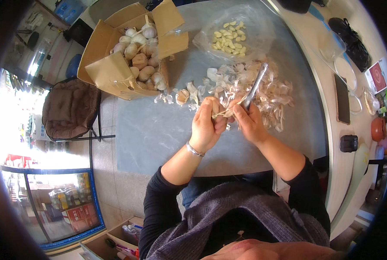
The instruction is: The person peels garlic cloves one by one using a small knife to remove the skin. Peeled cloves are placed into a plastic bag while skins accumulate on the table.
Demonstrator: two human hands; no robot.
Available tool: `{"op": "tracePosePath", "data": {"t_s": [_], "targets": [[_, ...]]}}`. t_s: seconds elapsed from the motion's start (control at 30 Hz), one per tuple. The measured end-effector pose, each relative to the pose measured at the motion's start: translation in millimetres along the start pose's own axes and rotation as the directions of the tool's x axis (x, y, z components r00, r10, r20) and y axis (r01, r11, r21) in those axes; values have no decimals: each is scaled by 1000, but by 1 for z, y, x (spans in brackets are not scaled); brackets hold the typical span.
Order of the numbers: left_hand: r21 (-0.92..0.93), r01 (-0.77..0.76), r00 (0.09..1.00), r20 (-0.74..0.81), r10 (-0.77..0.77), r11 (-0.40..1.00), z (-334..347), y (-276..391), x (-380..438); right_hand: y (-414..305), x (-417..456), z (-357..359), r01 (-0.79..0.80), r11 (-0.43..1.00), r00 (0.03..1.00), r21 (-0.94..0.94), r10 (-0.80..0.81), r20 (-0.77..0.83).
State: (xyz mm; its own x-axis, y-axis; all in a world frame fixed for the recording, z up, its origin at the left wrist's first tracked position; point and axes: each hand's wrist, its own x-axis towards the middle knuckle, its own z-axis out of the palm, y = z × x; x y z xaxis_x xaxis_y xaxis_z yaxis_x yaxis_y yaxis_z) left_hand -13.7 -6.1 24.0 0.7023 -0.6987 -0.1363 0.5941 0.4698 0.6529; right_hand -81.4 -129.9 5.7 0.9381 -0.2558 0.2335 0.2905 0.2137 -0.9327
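Note:
My left hand (207, 125) is closed around a garlic bulb (215, 105), partly hidden by the fingers. My right hand (250, 123) grips a metal knife (256, 83), its shiny, textured end pointing up and away, while thumb and finger pinch a strip of garlic skin (227, 112) between the two hands. Beyond them lies a wide heap of papery garlic skins (271, 94). Peeled garlic cloves (229, 40) rest in a clear plastic bag (260, 34) at the far side. A cardboard box (112, 76) full of whole garlic bulbs (139, 60) stands at the back left.
The grey tabletop (154, 136) carries a garlic piece (182, 97) near the skins. At the right, a pale counter (338, 169) bears a phone (342, 99), a small black case (349, 143) and a black bag (349, 44). A brown padded chair (71, 110) stands left of the table.

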Motion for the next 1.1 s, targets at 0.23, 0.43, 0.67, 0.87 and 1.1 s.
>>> {"op": "tracePosePath", "data": {"t_s": [0.23, 0.43, 0.67, 0.87, 1.1], "targets": [[68, -74, 980, -181, 85, 995, -3, 8, 1, 6, 1, -5, -44, 998, 999, 50, 45, -12], [-14, -383, 872, -336, 356, 924, -25, 36, 13, 0, 6, -12, 41, 996, 976, 75, -24, -215], [744, -270, 948, 94, 305, 611, -22, 18, 5, -6, 8, -10, -40, 991, 954, 127, 75, -290], [714, -370, 928, 261, 264, 595, -9, 0, 2, -13, -2, 0, 105, 939, 970, -328, -170, -175], [641, -265, 962, 122, 245, 720, -7, -1, -2, -10, 1, 0, 58, 885, 987, -462, -120, -104]]}}
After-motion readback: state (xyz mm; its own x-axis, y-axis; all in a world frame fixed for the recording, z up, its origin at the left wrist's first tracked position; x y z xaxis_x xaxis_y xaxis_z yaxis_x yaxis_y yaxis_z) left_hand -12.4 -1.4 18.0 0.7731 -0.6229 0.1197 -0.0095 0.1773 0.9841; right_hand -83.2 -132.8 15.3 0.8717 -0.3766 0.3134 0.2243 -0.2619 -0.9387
